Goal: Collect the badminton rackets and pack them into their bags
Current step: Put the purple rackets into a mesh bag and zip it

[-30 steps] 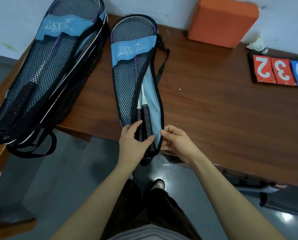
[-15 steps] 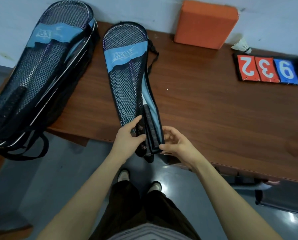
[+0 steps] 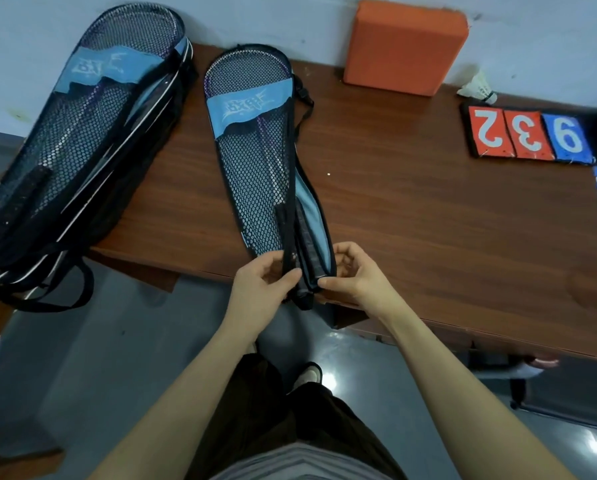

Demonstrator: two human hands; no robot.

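Left hand (image 3: 263, 289): its fingers (image 3: 292, 274) pinch the black mesh edge at the open bottom end of the racket bag (image 3: 255, 161), thumb on top.
Right hand (image 3: 354, 276): its fingers (image 3: 328, 282) curl in and pinch the blue-lined edge of the same opening, just across from the left fingers.
Racket bag: lies flat on the counter (image 3: 428, 220), its narrow end between the 2 hands and hanging slightly over the near counter edge, its round head end pointing away from the fingers toward the wall.
Racket handles (image 3: 302, 233): dark grips show inside the bag mouth, just beyond the fingertips; how many rackets are inside cannot be told for sure.
Stack of bags (image 3: 82, 150): well to the left of the left fingers, several mesh racket bags piled together, tilted, their lower ends and black straps hanging off the counter edge.
Number cards (image 3: 529, 136): far to the right of the right fingers, flat on the counter, showing 2, 3 and 9 on red and blue.
Shuttlecock (image 3: 477, 87): just beyond the cards, near the wall.
Orange block (image 3: 404, 46): beyond the bag's head end, to the right, against the wall.
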